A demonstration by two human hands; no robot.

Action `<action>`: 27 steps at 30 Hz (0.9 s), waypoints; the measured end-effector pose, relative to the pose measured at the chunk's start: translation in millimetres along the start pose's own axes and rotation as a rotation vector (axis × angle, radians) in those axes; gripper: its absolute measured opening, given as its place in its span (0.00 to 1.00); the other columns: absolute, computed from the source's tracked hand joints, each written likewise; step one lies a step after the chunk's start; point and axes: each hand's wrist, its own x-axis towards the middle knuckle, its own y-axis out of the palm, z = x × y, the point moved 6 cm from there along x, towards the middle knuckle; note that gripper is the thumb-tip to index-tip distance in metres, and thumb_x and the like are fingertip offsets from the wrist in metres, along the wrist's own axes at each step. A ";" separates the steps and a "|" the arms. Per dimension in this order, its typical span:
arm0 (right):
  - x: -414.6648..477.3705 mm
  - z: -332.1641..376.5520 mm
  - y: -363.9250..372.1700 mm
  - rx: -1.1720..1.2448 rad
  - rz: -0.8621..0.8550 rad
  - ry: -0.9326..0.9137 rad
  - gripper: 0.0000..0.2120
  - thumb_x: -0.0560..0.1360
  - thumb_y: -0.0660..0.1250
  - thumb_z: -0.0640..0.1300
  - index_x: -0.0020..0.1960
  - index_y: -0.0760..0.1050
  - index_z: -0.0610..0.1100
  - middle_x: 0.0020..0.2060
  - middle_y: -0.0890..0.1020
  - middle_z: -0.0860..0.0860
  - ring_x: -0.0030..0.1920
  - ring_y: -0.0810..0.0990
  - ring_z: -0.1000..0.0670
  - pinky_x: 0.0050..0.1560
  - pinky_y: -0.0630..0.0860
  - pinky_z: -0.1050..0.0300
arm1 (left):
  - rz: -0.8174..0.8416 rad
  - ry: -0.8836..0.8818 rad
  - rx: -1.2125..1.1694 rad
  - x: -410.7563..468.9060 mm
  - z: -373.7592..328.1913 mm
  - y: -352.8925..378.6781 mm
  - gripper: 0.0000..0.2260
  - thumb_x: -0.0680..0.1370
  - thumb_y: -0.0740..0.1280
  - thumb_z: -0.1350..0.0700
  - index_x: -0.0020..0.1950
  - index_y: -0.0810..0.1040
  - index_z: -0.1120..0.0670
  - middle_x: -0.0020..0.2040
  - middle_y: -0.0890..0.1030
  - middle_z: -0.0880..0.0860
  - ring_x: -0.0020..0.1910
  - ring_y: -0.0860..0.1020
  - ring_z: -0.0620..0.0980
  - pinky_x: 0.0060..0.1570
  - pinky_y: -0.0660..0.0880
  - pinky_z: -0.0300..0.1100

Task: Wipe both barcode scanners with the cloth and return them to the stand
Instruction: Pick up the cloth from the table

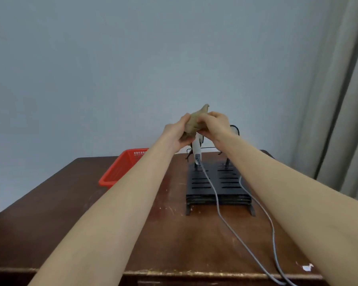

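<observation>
Currently wiping the first scanner (197,148), judged from the grip. It is held up above the stand (217,188), handle down, its cable (225,219) trailing toward 6 o'clock. Left hand (175,134) and right hand (215,125) are raised with forearms extended, fingers curled and pressed around the cloth (192,125) bunched over its head. The second scanner (234,129) sits at 3 o'clock, mostly hidden. Next: finish rubbing, reseat it without snagging the cable.

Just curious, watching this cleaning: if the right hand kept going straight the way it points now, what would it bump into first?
The right hand points leftward at the brown cloth, which it already grips over the white scanner; just beyond is the left hand. Depth is hard to judge.
</observation>
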 end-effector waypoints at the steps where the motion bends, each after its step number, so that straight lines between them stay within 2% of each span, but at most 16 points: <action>1: 2.7 -7.9 12.4 -0.013 0.021 0.030 0.03 0.72 0.66 0.36 0.41 0.72 0.40 0.39 0.79 0.46 0.41 0.80 0.49 0.46 0.81 0.56 | -0.031 0.008 -0.032 3.5 -0.9 -15.0 0.09 0.76 0.69 0.56 0.49 0.77 0.61 0.42 0.80 0.58 0.39 0.79 0.53 0.41 0.80 0.45; 3: 8.6 -24.7 37.8 -0.044 0.057 0.079 0.02 0.72 0.66 0.36 0.44 0.73 0.40 0.41 0.80 0.45 0.41 0.80 0.49 0.44 0.81 0.57 | -0.105 0.042 -0.038 9.8 -2.7 -47.5 0.06 0.75 0.69 0.62 0.50 0.78 0.63 0.39 0.79 0.57 0.35 0.78 0.51 0.30 0.77 0.39; 4: 11.8 -33.8 50.1 -0.056 0.077 0.105 0.04 0.72 0.66 0.37 0.46 0.74 0.40 0.43 0.80 0.45 0.43 0.81 0.49 0.44 0.81 0.57 | -0.144 0.061 -0.022 13.1 -2.6 -62.8 0.07 0.75 0.69 0.63 0.52 0.77 0.64 0.38 0.78 0.57 0.34 0.78 0.52 0.28 0.76 0.39; 8: 25.2 -72.2 95.7 -0.214 0.174 0.172 0.10 0.72 0.69 0.44 0.48 0.71 0.42 0.43 0.79 0.47 0.42 0.81 0.46 0.42 0.79 0.54 | -0.324 0.087 0.057 35.3 9.2 -122.4 0.11 0.75 0.69 0.64 0.56 0.76 0.67 0.46 0.81 0.60 0.40 0.80 0.56 0.39 0.78 0.46; 11: 45.6 -101.2 116.0 -0.578 0.150 0.095 0.25 0.68 0.71 0.47 0.62 0.68 0.45 0.53 0.80 0.44 0.48 0.80 0.44 0.49 0.78 0.49 | -0.444 0.078 0.180 55.9 24.4 -160.9 0.06 0.75 0.69 0.64 0.51 0.76 0.61 0.48 0.80 0.60 0.45 0.80 0.55 0.47 0.78 0.47; 13: 53.6 -114.4 127.3 -0.788 0.174 0.033 0.24 0.70 0.68 0.44 0.64 0.67 0.47 0.57 0.78 0.46 0.55 0.78 0.44 0.56 0.75 0.49 | -0.514 0.068 0.332 70.8 36.6 -183.4 0.06 0.74 0.69 0.62 0.50 0.77 0.59 0.49 0.81 0.58 0.48 0.80 0.54 0.51 0.78 0.45; 16: 59.8 -133.9 139.9 -1.010 0.265 0.002 0.18 0.72 0.64 0.42 0.61 0.71 0.50 0.59 0.77 0.47 0.59 0.76 0.44 0.57 0.74 0.51 | -0.598 0.071 0.609 87.3 50.6 -208.3 0.10 0.74 0.69 0.59 0.54 0.80 0.60 0.53 0.82 0.58 0.53 0.80 0.55 0.53 0.76 0.44; 19: 65.0 -151.2 145.7 -1.094 0.293 -0.030 0.15 0.71 0.62 0.42 0.56 0.76 0.52 0.60 0.78 0.47 0.60 0.76 0.43 0.57 0.74 0.51 | -0.535 -0.003 0.847 102.5 66.7 -219.3 0.11 0.75 0.67 0.58 0.57 0.79 0.59 0.57 0.81 0.57 0.58 0.78 0.55 0.56 0.73 0.44; 22: 67.0 -159.1 147.8 -1.180 0.304 -0.056 0.16 0.72 0.63 0.43 0.59 0.76 0.50 0.60 0.76 0.47 0.63 0.72 0.42 0.59 0.74 0.50 | -0.390 -0.140 1.187 111.4 84.2 -218.0 0.15 0.77 0.65 0.58 0.63 0.76 0.58 0.62 0.78 0.57 0.62 0.75 0.57 0.59 0.71 0.45; 27: 68.4 -160.8 149.0 -1.190 0.329 -0.071 0.15 0.71 0.65 0.44 0.57 0.78 0.49 0.58 0.77 0.47 0.62 0.71 0.43 0.57 0.75 0.49 | -0.324 -0.144 1.305 119.6 84.5 -208.4 0.15 0.76 0.64 0.60 0.63 0.77 0.57 0.62 0.78 0.58 0.61 0.76 0.57 0.58 0.73 0.47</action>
